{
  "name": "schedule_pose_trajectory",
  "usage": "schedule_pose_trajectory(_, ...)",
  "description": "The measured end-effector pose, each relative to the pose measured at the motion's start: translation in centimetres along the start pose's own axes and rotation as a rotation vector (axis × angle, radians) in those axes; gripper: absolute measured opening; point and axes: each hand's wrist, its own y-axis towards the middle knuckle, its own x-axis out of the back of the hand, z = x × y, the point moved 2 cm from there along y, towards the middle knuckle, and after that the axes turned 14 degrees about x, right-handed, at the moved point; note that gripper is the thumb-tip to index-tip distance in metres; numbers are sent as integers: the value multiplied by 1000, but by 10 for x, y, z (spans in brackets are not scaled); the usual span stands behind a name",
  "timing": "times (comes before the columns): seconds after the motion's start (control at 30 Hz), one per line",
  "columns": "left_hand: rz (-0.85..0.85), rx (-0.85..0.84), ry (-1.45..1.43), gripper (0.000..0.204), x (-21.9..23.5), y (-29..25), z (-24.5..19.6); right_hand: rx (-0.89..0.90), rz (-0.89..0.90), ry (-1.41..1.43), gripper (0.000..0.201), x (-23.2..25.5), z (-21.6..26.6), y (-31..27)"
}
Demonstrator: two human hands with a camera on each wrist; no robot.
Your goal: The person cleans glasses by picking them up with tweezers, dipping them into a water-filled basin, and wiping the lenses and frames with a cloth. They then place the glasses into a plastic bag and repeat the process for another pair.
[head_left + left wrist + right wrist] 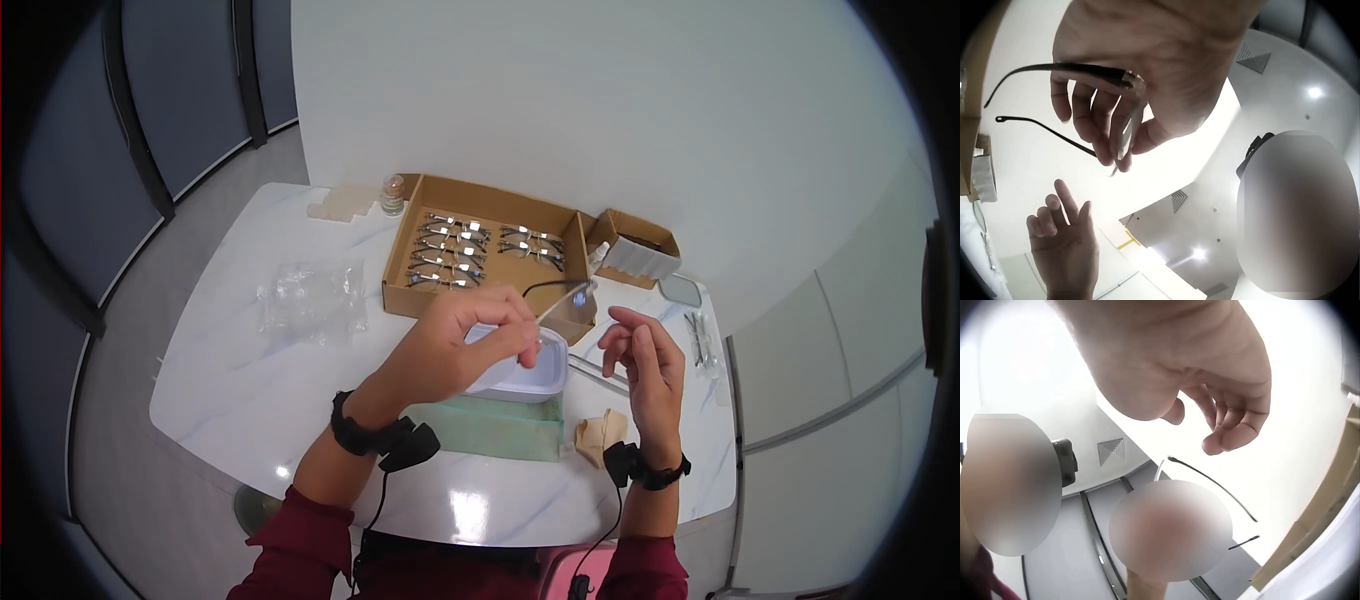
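Observation:
My left hand (465,340) pinches a pair of eyeglasses (563,302) between thumb and fingers at the lens edge, raised above a white plastic tub (545,378). Both dark temple arms stand unfolded in the left wrist view, the nearer one (1085,70) passing in front of the palm. To the right of the glasses, my right hand (655,385) hovers with loosely bent fingers and nothing in them. A green cloth (500,432) lies flat in front of the tub. Near the right wrist sits a crumpled beige cloth (598,437).
Behind the hands, a cardboard box (400,299) holds several pairs of glasses in two columns. A smaller carton (655,235) stands to its right, a small jar (392,196) to its left. Clear plastic bags (312,300) lie on the left of the white table (215,370).

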Motion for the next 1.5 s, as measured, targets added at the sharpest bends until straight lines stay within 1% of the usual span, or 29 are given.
schedule_pose_trajectory(0.03, 10, -16, 70, 22, -1, 0, -3, -42, 31, 138, 37, -5, 4, 6)
schedule_pose_trajectory(0.07, 24, -17, 75, 22, 0, 0, -2, -84, 64, 275, 41, -10, 7, 11)
schedule_pose_trajectory(0.1, 57, -22, 113, 22, 2, -1, -1, -99, 54, 287, 46, -15, 8, 15)
schedule_pose_trajectory(0.13, 96, -24, 153, 22, 2, 3, -1, -98, 34, 288, 46, -13, 8, 19)
schedule_pose_trajectory(0.2, 122, -24, 152, 22, 2, 5, -1, -185, 157, 526, 46, -20, 12, 24)
schedule_pose_trajectory(0.27, 139, -21, 150, 23, 2, 5, -2, -200, 134, 538, 45, -24, 11, 24)
schedule_pose_trajectory(0.33, 191, 114, 60, 27, 2, 5, -1, -156, 325, 491, 41, -22, 4, 22)
schedule_pose_trajectory(0.37, 187, 122, 59, 27, 1, 5, -1, -161, 326, 498, 41, -20, 2, 20)
schedule_pose_trajectory(0.43, 209, 204, -76, 31, 0, 6, 0, -117, 307, 440, 36, -17, -1, 19)
schedule_pose_trajectory(0.47, 201, 207, -76, 31, -2, 8, 3, -119, 312, 446, 36, -16, -2, 19)
schedule_pose_trajectory(0.53, 139, 59, -153, 47, -6, 11, 8, -121, 244, 493, 34, -11, -6, 20)
schedule_pose_trajectory(0.57, 135, 59, -153, 47, -7, 10, 9, -104, 252, 534, 34, -8, -10, 21)
schedule_pose_trajectory(0.63, 73, 119, -86, 62, -7, 11, 10, -93, 232, 547, 34, -5, -13, 23)
schedule_pose_trajectory(0.67, 73, 119, -86, 62, -8, 11, 9, -83, 210, 558, 34, -3, -15, 24)
schedule_pose_trajectory(0.73, -5, 133, 23, 65, -7, 9, 4, -78, 205, 572, 35, 1, -19, 26)
schedule_pose_trajectory(0.77, -4, 135, 23, 65, -7, 8, 3, -57, 192, 586, 35, 3, -19, 26)
schedule_pose_trajectory(0.83, -111, 111, 21, 63, -7, 5, 1, -37, 176, 600, 34, 4, -20, 27)
schedule_pose_trajectory(0.87, -108, 113, 21, 63, -8, 5, 3, -30, 180, 595, 34, 5, -19, 27)
schedule_pose_trajectory(0.93, -201, -17, 110, 60, -7, 3, 2, -24, 181, 589, 34, 5, -19, 27)
schedule_pose_trajectory(1.07, -260, -74, 160, 54, -5, 0, -2, -13, 195, 563, 33, 5, -23, 28)
schedule_pose_trajectory(1.13, -317, -244, 239, 51, -2, -1, -3, -16, 193, 549, 33, 5, -23, 28)
schedule_pose_trajectory(1.17, -318, -242, 238, 51, -2, -2, -2, -25, 191, 544, 33, 4, -23, 28)
schedule_pose_trajectory(1.23, -384, -308, 280, 48, -2, -4, -3, -34, 191, 540, 32, 3, -23, 28)
schedule_pose_trajectory(1.33, -437, -354, 312, 44, -3, -4, -5, -30, 209, 542, 32, 2, -22, 27)
schedule_pose_trajectory(1.5, -418, -355, 292, 42, -1, -4, -3, 0, 201, 535, 33, 3, -21, 27)
